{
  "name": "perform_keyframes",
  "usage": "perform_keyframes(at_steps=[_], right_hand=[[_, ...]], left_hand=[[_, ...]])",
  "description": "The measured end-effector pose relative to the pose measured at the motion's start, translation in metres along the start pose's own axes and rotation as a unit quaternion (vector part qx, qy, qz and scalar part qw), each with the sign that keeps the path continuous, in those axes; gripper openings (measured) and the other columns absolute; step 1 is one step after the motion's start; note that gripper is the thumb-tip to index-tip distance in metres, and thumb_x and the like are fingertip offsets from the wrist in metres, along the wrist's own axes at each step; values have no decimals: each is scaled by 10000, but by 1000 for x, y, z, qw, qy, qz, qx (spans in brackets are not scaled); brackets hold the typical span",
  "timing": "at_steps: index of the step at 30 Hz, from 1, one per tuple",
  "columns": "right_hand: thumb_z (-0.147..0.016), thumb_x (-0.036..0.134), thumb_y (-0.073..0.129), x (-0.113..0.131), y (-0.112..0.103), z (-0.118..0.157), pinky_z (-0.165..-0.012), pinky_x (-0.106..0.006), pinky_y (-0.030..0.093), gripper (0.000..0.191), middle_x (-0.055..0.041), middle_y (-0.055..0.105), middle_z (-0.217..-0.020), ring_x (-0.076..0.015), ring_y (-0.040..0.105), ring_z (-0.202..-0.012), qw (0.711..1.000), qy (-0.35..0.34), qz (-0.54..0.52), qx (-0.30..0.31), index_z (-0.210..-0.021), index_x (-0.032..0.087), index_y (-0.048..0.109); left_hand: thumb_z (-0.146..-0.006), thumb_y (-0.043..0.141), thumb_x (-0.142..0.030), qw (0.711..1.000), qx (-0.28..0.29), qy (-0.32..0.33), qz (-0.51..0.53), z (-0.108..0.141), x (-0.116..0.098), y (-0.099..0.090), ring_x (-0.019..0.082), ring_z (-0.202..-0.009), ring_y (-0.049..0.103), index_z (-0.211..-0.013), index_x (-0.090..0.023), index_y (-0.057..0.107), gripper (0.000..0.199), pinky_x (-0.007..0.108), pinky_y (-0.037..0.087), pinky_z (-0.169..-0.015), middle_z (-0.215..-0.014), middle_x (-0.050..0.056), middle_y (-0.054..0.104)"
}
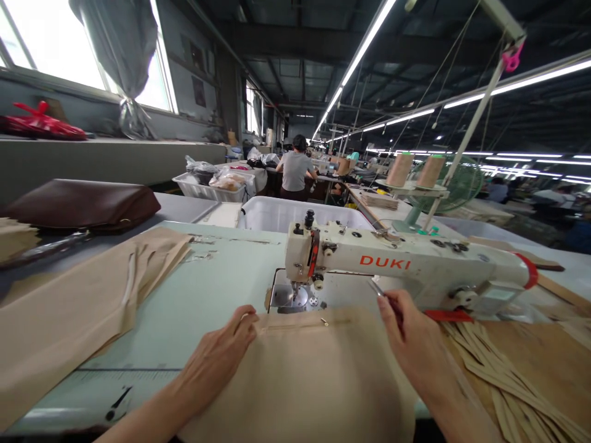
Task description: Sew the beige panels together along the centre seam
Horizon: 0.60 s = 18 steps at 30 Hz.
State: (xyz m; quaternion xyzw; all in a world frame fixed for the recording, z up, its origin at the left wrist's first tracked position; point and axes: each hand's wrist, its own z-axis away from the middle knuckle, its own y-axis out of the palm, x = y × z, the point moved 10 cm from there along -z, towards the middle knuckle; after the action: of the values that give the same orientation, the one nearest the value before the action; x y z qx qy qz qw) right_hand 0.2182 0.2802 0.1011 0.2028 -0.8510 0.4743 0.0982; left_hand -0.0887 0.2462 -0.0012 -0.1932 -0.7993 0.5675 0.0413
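Note:
A beige panel (305,375) with a zipper (295,326) and a small metal zipper pull (324,322) lies in front of the sewing machine (351,255). My left hand (226,344) pinches the panel's upper left corner, near one end of the zipper. In my right hand (409,335), closed beside the panel's right edge, is a slim pointed metal tool (376,287); its exact kind is not clear. Its tip points up and left, toward the machine's arm. The needle and presser foot (295,290) stand just beyond the panel, apart from it.
Stacked beige pieces (92,295) lie on the left of the pale green table (226,258), near a dark brown bag (83,203). Beige strips (503,369) spread at right. Behind the machine are a white bin (300,212), thread cones (399,170) and a seated person (297,169).

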Motion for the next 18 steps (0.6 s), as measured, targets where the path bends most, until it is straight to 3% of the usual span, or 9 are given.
perform_keyframes(at_steps=[2,7,10,13,18], right_hand=[[-1022,498,347,11,11,6,-611,-310,411,315,-13,696,-788,-235,681,-712,999,-25,0,31,-1002,248,536],[-1009,326,406,79,99,51,-583,-296,414,184,-14,711,-824,-225,700,-724,974,-114,-17,195,-990,227,560],[-982,303,468,106,137,67,-577,-291,425,146,-32,729,-859,-237,710,-733,962,-135,2,237,-1016,205,570],[-971,293,496,120,154,69,-585,-281,436,130,-35,732,-867,-238,713,-745,958,-147,8,245,-1023,199,569],[-986,305,481,131,163,66,-570,-276,425,160,-56,732,-866,-241,712,-737,958,-164,6,235,-1055,179,552]], left_hand=[[-1051,237,-201,1000,-4,-7,-19,-2,2,4,154,-739,697,-1163,-209,532,316,300,577,-681,-1306,95,520],[-1013,332,-183,999,-10,5,-54,-5,-5,6,154,-695,686,-1158,-259,564,284,269,534,-608,-1332,56,550],[-956,357,-91,998,-8,14,-69,-5,-11,3,152,-718,689,-1107,-261,579,319,250,513,-609,-1295,38,586],[-942,346,-59,997,-8,17,-81,-5,-13,2,168,-724,697,-1079,-247,575,326,262,512,-593,-1283,47,601],[-951,329,-68,996,-14,29,-85,-3,-15,4,175,-741,706,-1101,-232,560,321,277,531,-614,-1313,71,588]])
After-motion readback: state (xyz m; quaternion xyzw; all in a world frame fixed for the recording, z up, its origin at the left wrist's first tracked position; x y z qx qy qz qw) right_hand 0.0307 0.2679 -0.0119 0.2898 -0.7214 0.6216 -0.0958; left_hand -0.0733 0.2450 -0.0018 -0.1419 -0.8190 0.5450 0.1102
